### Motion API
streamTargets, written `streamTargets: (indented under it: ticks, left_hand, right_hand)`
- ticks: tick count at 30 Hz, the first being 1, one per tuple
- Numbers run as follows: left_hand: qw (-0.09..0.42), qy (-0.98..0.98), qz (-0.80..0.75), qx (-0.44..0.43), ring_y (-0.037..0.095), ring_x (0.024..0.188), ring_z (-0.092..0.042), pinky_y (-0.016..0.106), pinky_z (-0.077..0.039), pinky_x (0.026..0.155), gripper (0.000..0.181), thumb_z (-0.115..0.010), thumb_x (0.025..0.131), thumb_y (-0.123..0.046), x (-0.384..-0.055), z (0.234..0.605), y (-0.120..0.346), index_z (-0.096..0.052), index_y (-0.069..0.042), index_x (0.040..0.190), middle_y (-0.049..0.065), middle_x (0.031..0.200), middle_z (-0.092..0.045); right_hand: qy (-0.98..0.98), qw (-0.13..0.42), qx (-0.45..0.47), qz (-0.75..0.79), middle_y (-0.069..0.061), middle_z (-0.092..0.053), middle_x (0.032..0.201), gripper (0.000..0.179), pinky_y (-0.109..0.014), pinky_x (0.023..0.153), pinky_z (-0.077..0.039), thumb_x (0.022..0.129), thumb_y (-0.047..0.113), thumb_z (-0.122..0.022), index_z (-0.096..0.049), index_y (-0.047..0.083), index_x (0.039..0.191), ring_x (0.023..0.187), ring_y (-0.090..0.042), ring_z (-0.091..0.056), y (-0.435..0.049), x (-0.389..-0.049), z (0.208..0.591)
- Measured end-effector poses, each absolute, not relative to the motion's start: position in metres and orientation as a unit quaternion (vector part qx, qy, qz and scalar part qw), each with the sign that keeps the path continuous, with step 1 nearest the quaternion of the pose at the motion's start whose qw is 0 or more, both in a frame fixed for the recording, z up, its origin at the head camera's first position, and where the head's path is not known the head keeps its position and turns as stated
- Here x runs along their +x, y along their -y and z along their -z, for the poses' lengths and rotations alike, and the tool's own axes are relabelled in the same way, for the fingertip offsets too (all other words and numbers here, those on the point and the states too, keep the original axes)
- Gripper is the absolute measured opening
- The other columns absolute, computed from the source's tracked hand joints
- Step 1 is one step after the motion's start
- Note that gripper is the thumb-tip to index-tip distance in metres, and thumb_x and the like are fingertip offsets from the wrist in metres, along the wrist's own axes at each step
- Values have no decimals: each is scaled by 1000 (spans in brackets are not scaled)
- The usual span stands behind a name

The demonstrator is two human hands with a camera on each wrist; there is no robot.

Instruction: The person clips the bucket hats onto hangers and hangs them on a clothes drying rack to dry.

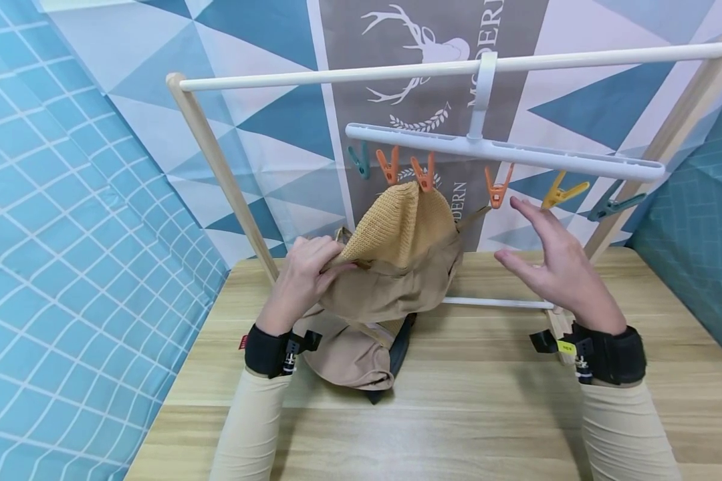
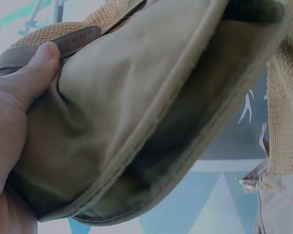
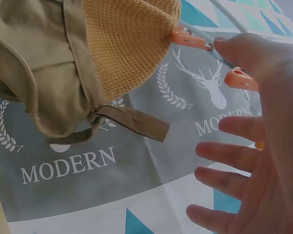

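A sun hat with a woven straw crown (image 1: 391, 224) and khaki fabric brim (image 1: 391, 294) hangs below a white hanger (image 1: 517, 153). An orange clothespin (image 1: 423, 174) meets the top of the crown. My left hand (image 1: 307, 267) grips the brim at its left side; the thumb lies over the hat band (image 2: 78, 40) in the left wrist view. With fingers spread and nothing in it, my right hand (image 1: 556, 257) is right of the hat, near another orange clothespin (image 1: 498, 187) and a yellow clothespin (image 1: 562, 190). A fabric tie (image 3: 136, 122) dangles from the hat in the right wrist view.
A wooden rack with a white top rod (image 1: 337, 75) carries the hanger. More clothespins, including teal ones (image 1: 615, 202), line its underside. Below the held hat is a pinkish-beige fabric piece (image 1: 351, 357) with a dark strap (image 1: 402, 344), over the wooden table (image 1: 457, 414).
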State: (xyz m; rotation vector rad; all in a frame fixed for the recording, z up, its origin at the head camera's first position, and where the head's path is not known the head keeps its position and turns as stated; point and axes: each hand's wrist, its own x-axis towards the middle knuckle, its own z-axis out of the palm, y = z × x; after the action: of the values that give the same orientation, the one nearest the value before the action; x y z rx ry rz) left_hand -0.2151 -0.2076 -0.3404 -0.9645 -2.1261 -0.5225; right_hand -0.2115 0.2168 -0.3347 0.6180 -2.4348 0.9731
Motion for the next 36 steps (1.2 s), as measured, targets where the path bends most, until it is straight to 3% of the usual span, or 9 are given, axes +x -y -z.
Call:
streamTargets:
  ticks: [8, 17, 27, 36]
  left_hand:
    - [380, 824, 169, -385, 22, 75, -53, 40, -37, 81, 16, -89, 93, -6, -213, 342, 208, -75, -9, 100, 4, 82, -60]
    - [391, 815, 162, -397, 26, 80, -60, 43, -42, 82, 19, -84, 93, 7, -211, 340, 206, -76, -7, 101, 6, 87, -68]
    - [392, 804, 170, -413, 23, 79, -59, 42, -46, 82, 19, -85, 93, 5, -205, 335, 200, -77, -10, 101, 3, 85, -65]
    - [382, 792, 193, -434, 24, 82, -60, 42, -45, 83, 19, -86, 91, 5, -200, 332, 193, -77, -9, 100, 4, 85, -62]
  right_hand:
    - [881, 205, 219, -366, -25, -37, 182, 103, -86, 125, -31, 93, 17, -92, -35, 16, 178, 168, -53, -35, -217, -214, 337]
    - [889, 157, 196, -382, -18, -30, 186, 112, -88, 124, -28, 94, 23, -92, -24, 36, 181, 172, -50, -28, -215, -215, 335]
    - [893, 134, 189, -386, -21, -27, 188, 117, -92, 124, -23, 93, 25, -93, -18, 29, 183, 172, -54, -25, -214, -219, 338]
    - [890, 143, 193, -388, -20, -30, 187, 117, -88, 122, -30, 91, 23, -94, -21, 27, 182, 168, -57, -31, -214, -220, 341]
